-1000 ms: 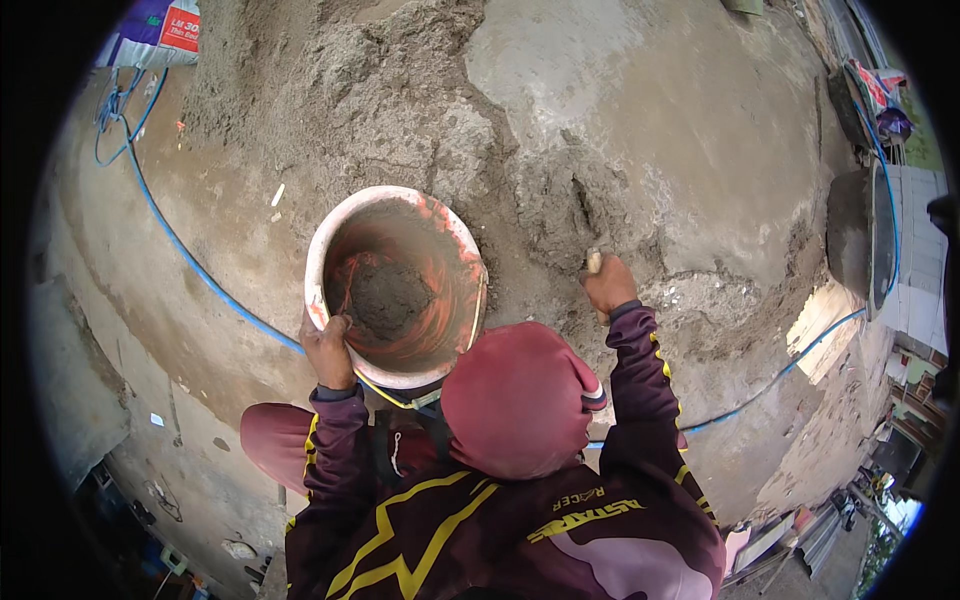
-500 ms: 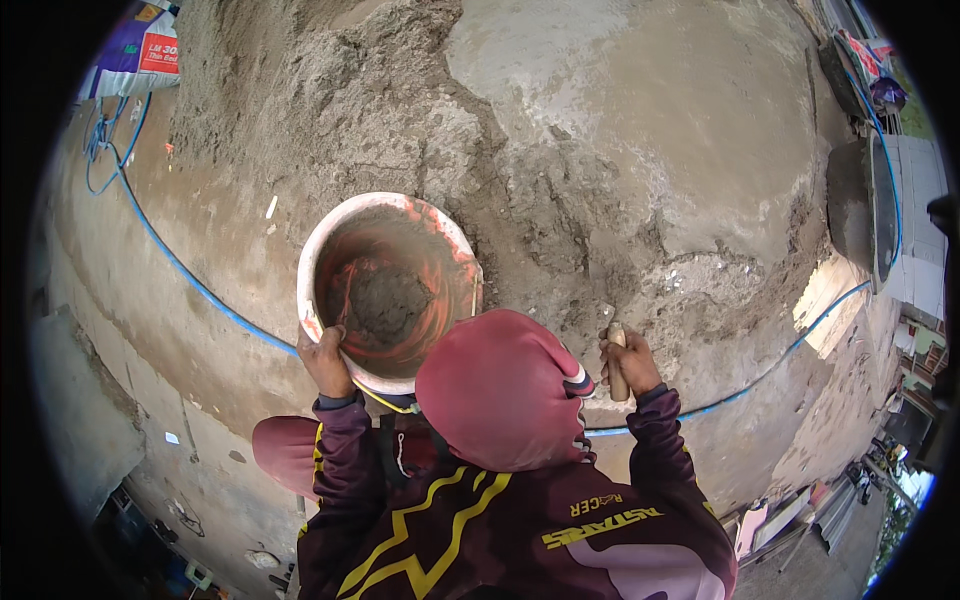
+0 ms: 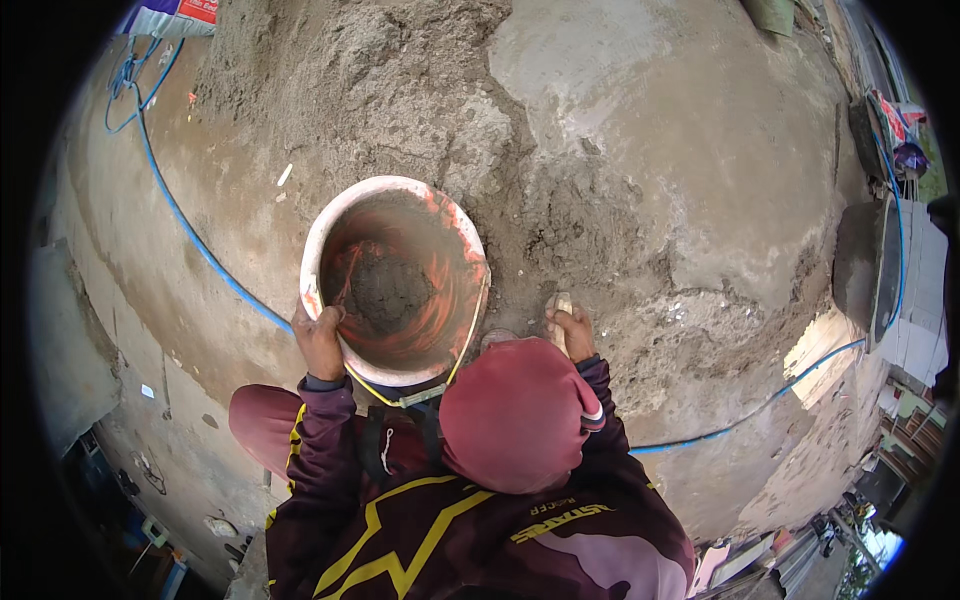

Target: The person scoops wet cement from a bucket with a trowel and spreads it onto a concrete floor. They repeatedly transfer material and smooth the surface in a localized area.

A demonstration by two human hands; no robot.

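An orange bucket (image 3: 448,300) with a white rim stands on the ground in front of me, a lump of grey mortar (image 3: 388,290) in its bottom. My left hand (image 3: 320,338) grips the bucket's near-left rim. My right hand (image 3: 572,330) is closed around a pale wooden tool handle (image 3: 563,303), just right of the bucket and low over the wet mortar on the ground. The tool's working end is hidden. A red cap (image 3: 515,415) covers the space between my arms.
A big heap of grey sand and mortar (image 3: 400,90) spreads beyond the bucket. A blue hose (image 3: 200,250) curves along the left and reappears at the right. A sack (image 3: 170,15) lies top left; a dark tub (image 3: 860,265) and a pale board (image 3: 825,345) sit right.
My right hand has drawn back from the mortar heap toward my body and now sits close beside the bucket. The left hand has stayed on the rim.
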